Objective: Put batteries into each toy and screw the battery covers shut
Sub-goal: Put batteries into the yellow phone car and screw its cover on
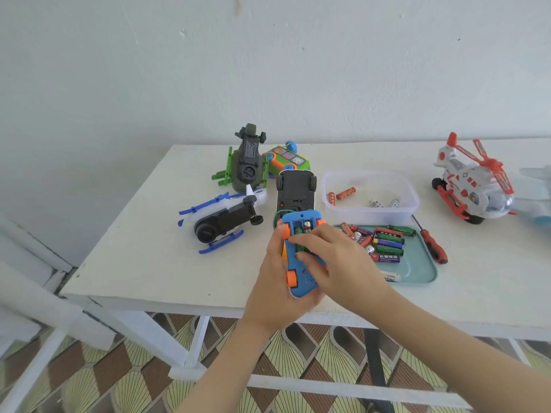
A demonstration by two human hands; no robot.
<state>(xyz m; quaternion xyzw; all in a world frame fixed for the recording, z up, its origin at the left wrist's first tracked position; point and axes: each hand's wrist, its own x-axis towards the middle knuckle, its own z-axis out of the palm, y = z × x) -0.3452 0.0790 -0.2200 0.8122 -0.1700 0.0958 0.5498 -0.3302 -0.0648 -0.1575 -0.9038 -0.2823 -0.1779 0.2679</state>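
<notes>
Fingers of the right hand are curled onto a battery in the blue toy car, which is gripped underside-up by the left hand above the table edge.

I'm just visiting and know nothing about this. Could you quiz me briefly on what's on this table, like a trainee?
1. True or false: neither hand touches the screwdriver.
2. Which hand cradles the blue toy car? A) left B) right
3. Fill in: most loose batteries lie on the teal ____.
Key: 1 true; 2 A, the left hand; 3 tray.
</notes>
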